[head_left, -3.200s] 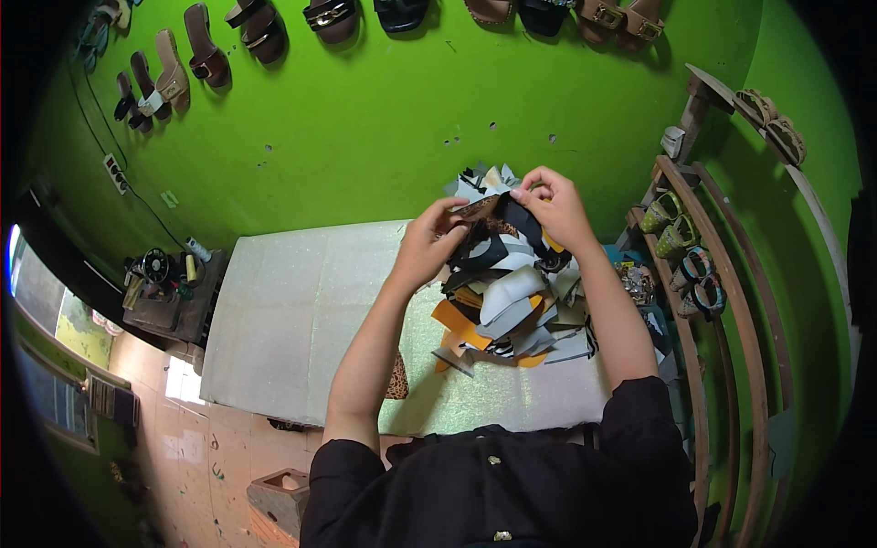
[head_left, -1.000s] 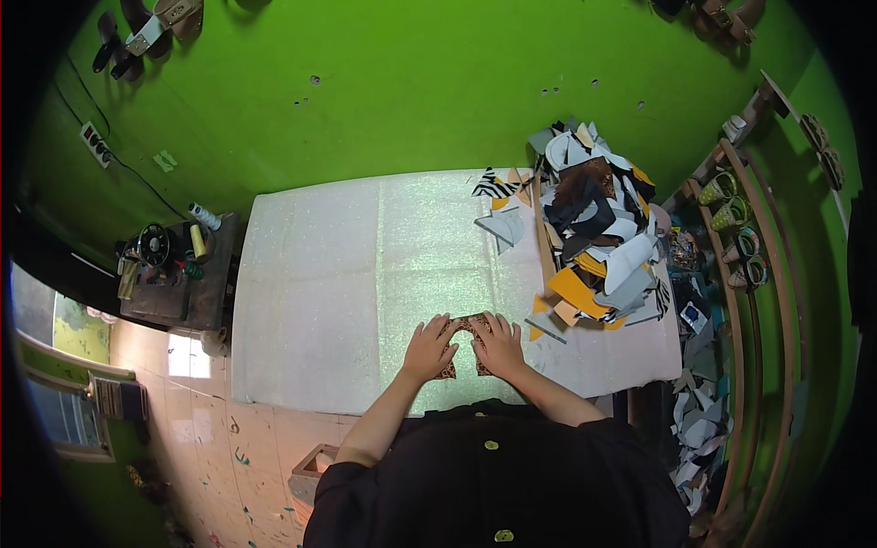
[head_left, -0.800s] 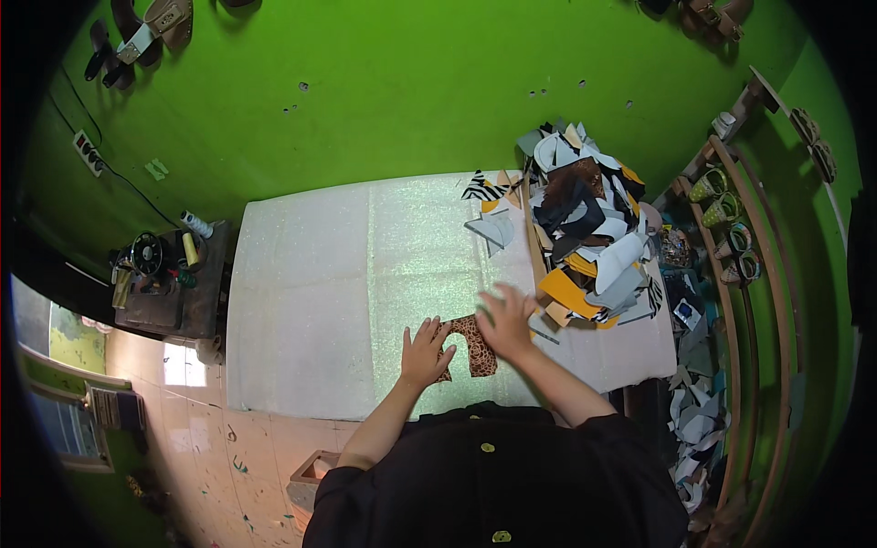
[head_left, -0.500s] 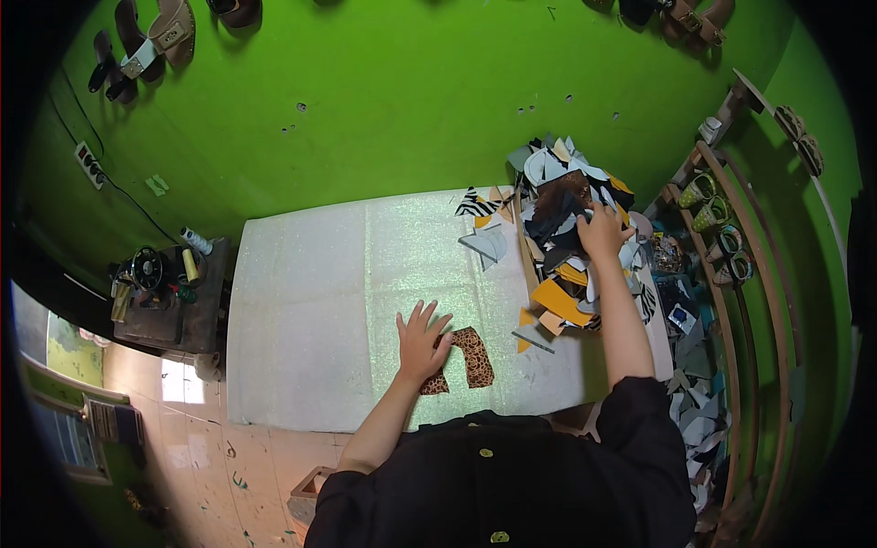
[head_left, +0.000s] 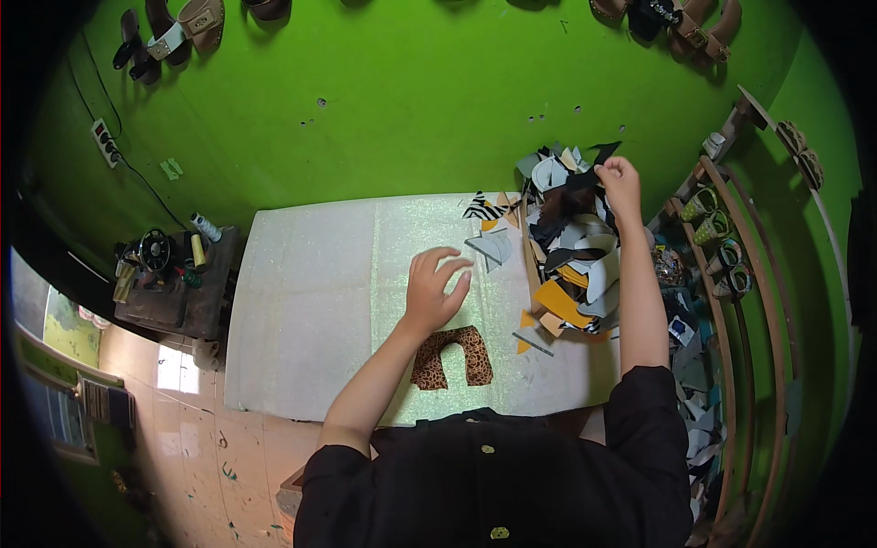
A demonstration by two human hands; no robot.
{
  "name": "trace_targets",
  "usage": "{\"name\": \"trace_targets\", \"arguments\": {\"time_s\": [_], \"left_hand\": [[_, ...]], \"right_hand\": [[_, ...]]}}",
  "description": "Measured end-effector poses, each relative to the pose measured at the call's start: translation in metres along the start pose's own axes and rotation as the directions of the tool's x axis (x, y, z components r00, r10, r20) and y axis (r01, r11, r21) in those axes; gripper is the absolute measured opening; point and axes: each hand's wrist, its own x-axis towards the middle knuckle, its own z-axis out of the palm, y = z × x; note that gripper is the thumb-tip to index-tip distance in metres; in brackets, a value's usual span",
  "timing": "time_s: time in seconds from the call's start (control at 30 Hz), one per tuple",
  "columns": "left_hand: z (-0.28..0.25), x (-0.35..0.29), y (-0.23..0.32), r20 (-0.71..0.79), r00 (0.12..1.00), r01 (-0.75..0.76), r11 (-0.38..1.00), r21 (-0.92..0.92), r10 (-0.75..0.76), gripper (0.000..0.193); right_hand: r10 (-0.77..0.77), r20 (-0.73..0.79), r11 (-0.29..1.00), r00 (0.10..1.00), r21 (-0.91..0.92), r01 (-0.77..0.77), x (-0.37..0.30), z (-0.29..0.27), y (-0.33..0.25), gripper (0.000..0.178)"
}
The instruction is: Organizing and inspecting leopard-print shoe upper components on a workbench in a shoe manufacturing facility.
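My right hand (head_left: 622, 190) is raised over the far side of the scrap heap, its fingers pinching a black material scrap (head_left: 589, 177). Below it, mixed offcuts (head_left: 585, 247) in grey, white, mustard, brown, black and zebra stripe are piled in a container whose edge (head_left: 531, 245) shows on the left. My left hand (head_left: 436, 289) hovers over the middle of the table, fingers apart and slightly curled, holding nothing. Just nearer to me lies a U-shaped leopard-print piece (head_left: 473, 354), flat on the shimmering white table covering (head_left: 306, 301), its opening facing me.
Loose grey scraps (head_left: 491, 247) and zebra-striped scraps (head_left: 484, 206) lie left of the pile. A sewing machine (head_left: 155, 251) with thread spools stands on the left. A wooden rack (head_left: 763, 329) with sandals runs along the right. More sandals (head_left: 201, 23) hang on the green wall.
My right hand has moved away from me and up, bringing a black scrap out of the pile. My left hand has lifted off the leopard-print piece and shifted farther away, uncovering it.
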Motion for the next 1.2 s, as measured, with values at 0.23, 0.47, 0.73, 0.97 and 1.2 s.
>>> {"name": "trace_targets", "arguments": {"time_s": [0.23, 0.47, 0.73, 0.97, 1.2], "left_hand": [[-0.016, 0.068, 0.070, -0.173, 0.982, -0.091, 0.995, -0.046, 0.082, 0.037], [-0.031, 0.042, 0.056, 0.065, 0.988, 0.143, 0.987, -0.069, -0.139, 0.027], [-0.055, 0.005, 0.039, 0.138, 0.888, 0.460, 0.828, -0.322, -0.439, 0.018], [-0.026, -0.097, -0.013, 0.284, 0.608, 0.792, 0.538, -0.289, -0.742, 0.021], [0.007, -0.170, -0.044, 0.286, 0.437, 0.893, 0.450, -0.023, -0.853, 0.027]], "right_hand": [[-0.061, 0.255, 0.970, 0.965, 0.244, -0.003, -0.106, 0.060, -0.119, 0.054], [-0.072, 0.552, 0.968, 0.831, 0.240, -0.076, -0.160, 0.079, -0.091, 0.028], [-0.043, 0.652, 0.998, 0.757, 0.061, 0.004, -0.201, 0.082, -0.048, 0.022], [0.295, 0.679, 0.876, 0.673, 0.089, -0.474, -0.266, 0.095, 0.045, 0.020], [0.430, 0.533, 0.887, 0.729, -0.401, -0.230, -0.316, 0.119, 0.082, 0.018]]}}
